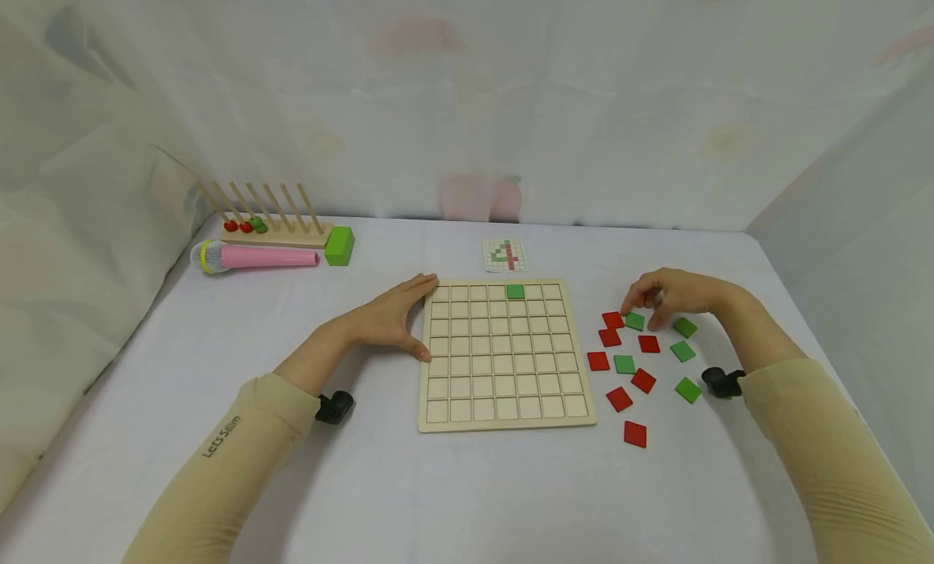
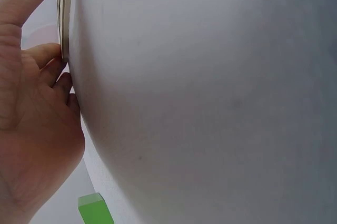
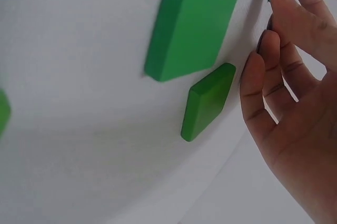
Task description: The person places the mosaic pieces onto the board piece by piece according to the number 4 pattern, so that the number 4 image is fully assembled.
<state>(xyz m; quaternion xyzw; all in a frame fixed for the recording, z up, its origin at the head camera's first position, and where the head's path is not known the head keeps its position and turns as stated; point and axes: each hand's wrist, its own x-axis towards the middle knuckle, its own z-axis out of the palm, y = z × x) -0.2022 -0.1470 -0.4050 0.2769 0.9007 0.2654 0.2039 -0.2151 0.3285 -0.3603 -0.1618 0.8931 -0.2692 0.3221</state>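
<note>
A square wooden grid board point(image 1: 496, 430) lies flat, with one green tile point(image 1: 515, 292) in its top row, right of the middle. My left hand point(image 1: 387, 314) rests against the board's left side, thumb and fingers spread: the thumb touches the left edge and the fingertips are at the upper left corner. Right of the board, my right hand point(image 1: 674, 292) reaches down over loose tiles. Its thumb and index finger stand on either side of a green tile point(image 1: 635, 322) lying on the table. Other fingers are bent beneath the palm, as the right wrist view shows.
Several red tiles point(image 1: 636, 434) and green tiles point(image 1: 687, 390) lie scattered right of the board. Behind it is a small pattern card point(image 1: 496, 257). At the back left are a pegged wooden stand point(image 1: 277, 238), a pink toy microphone point(image 1: 266, 257) and a green block point(image 1: 339, 246).
</note>
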